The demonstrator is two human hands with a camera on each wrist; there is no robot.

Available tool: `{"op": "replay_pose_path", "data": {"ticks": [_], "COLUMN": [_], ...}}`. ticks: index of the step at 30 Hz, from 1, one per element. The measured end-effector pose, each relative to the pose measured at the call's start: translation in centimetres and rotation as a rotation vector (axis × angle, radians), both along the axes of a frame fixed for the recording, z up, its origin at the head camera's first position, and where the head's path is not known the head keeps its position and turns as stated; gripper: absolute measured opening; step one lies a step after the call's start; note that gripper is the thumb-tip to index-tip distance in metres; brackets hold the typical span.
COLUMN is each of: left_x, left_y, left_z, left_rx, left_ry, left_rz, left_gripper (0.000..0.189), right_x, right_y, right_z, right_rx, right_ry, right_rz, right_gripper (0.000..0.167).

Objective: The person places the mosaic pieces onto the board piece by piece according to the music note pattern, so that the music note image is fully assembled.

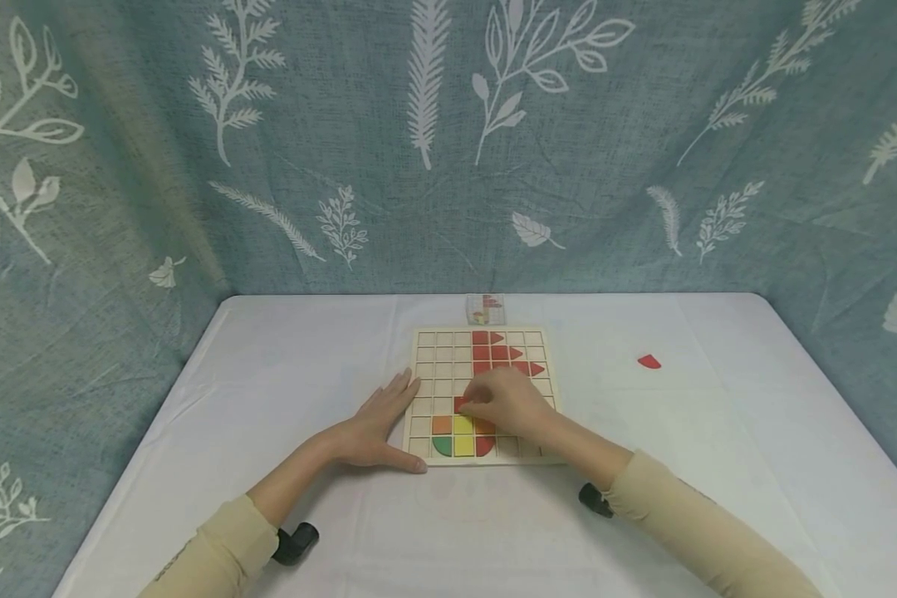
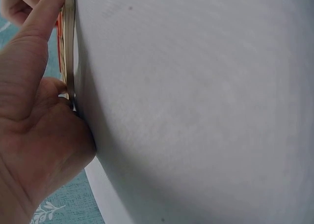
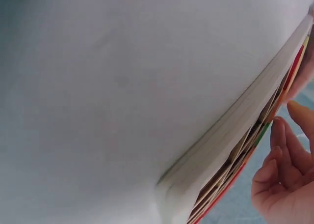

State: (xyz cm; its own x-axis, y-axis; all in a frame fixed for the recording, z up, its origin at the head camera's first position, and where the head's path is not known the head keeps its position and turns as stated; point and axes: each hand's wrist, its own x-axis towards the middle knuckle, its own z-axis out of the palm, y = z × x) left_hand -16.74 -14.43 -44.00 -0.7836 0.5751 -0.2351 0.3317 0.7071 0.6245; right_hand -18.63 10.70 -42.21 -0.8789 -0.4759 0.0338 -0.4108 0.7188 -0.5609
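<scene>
A square wooden grid board (image 1: 424, 365) lies on the white table, bearing flat coloured pieces. My left hand (image 1: 377, 428) is spread at its left side, fingers along the edge and thumb (image 2: 37, 35) by the near corner. Over the middle of the board, my right hand (image 1: 510, 403) has thumb and forefinger together at a red piece (image 1: 459, 404), which it partly covers. Below that are an orange square (image 1: 442, 425), yellow squares (image 1: 463, 446), a green rounded piece (image 1: 442, 446) and a red rounded piece (image 1: 484, 446). Red squares and triangles (image 1: 501, 353) fill rows at the top.
Behind the board lies a small pattern card (image 1: 485, 309). One loose red fan-shaped piece (image 1: 649, 362) rests on the table to the right. Black wrist devices (image 1: 296, 544) show below both sleeves. A leaf-printed blue-green curtain (image 1: 448, 208) hangs behind the table.
</scene>
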Motion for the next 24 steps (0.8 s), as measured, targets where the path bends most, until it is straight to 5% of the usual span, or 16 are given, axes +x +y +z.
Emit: {"op": "replay_pose_path", "data": {"ticks": [12, 24], "left_x": [-0.1, 0.0], "left_y": [0.1, 0.1], "left_z": [-0.1, -0.1], "left_rx": [-0.015, -0.017], "left_ry": [0.008, 0.012], "left_rz": [0.007, 0.005], "left_gripper": [0.124, 0.123], "right_x": [0.7, 1.4], "right_y": [7.5, 17.9], "right_z": [0.5, 0.7], "right_rx": [-0.147, -0.077], "right_ry": [-0.032, 0.064], "right_rz": [-0.211, -0.472], "right_gripper": [0.016, 0.024]}}
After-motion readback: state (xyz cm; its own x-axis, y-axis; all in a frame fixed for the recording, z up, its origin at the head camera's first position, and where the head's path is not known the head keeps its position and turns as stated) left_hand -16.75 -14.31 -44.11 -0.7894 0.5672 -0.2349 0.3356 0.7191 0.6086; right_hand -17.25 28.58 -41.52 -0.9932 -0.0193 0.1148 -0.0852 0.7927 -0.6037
